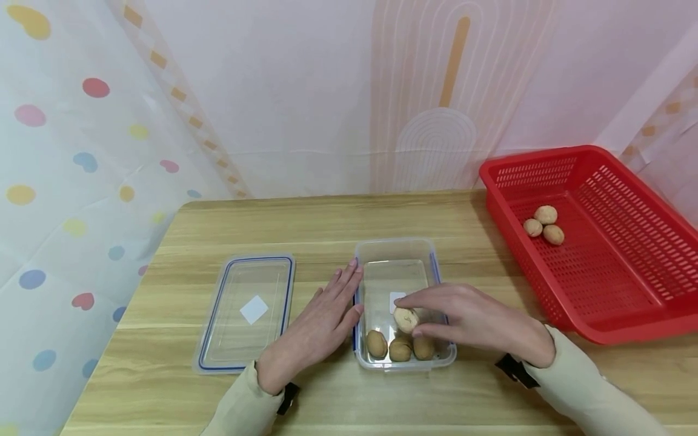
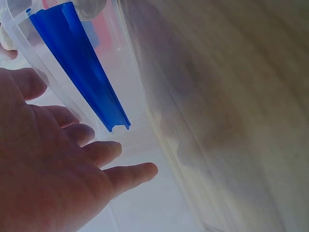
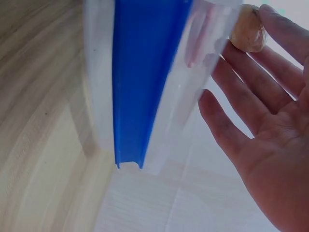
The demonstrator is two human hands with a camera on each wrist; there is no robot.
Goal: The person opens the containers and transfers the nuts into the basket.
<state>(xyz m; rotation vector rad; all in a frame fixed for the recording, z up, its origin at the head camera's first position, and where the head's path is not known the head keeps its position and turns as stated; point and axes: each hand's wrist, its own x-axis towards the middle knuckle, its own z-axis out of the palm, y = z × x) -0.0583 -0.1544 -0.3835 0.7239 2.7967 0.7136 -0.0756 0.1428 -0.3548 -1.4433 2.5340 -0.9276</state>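
A clear plastic box point(image 1: 395, 275) with blue side latches stands in the middle of the table. Along its near end lie three walnuts: a left one point(image 1: 376, 344), a middle one point(image 1: 400, 350) and a right one point(image 1: 423, 348). My right hand point(image 1: 471, 315) reaches over the box's right wall and pinches a paler walnut point(image 1: 406, 320) between thumb and fingers above the box; the right wrist view shows this walnut point(image 3: 248, 30) at the fingertips. Fingers extended, my left hand point(image 1: 322, 318) rests against the left wall, beside the blue latch point(image 2: 82, 67).
The box's clear lid point(image 1: 248, 345), with a blue seal and a white label, lies flat on the wooden table point(image 1: 322, 224) to the left. At the right stands a red perforated basket point(image 1: 616, 260) holding three walnuts point(image 1: 546, 215). A patterned curtain point(image 1: 305, 97) hangs behind the table.
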